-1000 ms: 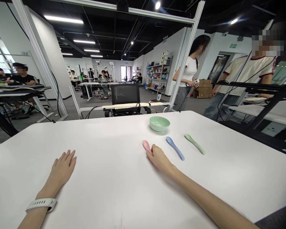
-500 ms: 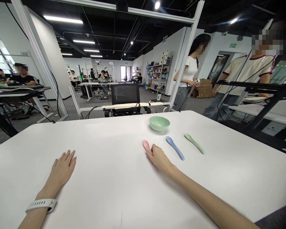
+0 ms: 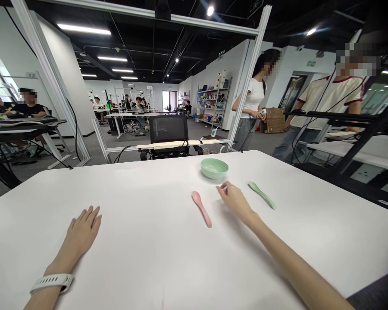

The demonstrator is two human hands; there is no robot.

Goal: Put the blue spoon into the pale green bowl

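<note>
My right hand point(image 3: 235, 200) reaches over the white table point(image 3: 148, 258), its fingers closed around the blue spoon point(image 3: 225, 187). Only the spoon's tip shows at my fingertips; the hand hides the rest. A pink spoon point(image 3: 201, 208) lies free just left of that hand. A green spoon point(image 3: 261, 195) lies to its right. A mint green bowl point(image 3: 214, 167) stands just beyond the spoons. My left hand point(image 3: 82, 229) rests flat on the table at the left, fingers stretched out, holding nothing. A white watch point(image 3: 51, 282) is on that wrist.
Beyond the far table edge stand a black chair point(image 3: 168, 129) and a metal frame point(image 3: 248, 77). Two people point(image 3: 255, 103) stand at the back right beside a black stand point(image 3: 342, 116). Other people sit at desks on the left and far back.
My right hand left the pink spoon and moved right and forward onto the blue spoon. The pink spoon now lies uncovered. My left hand stayed put.
</note>
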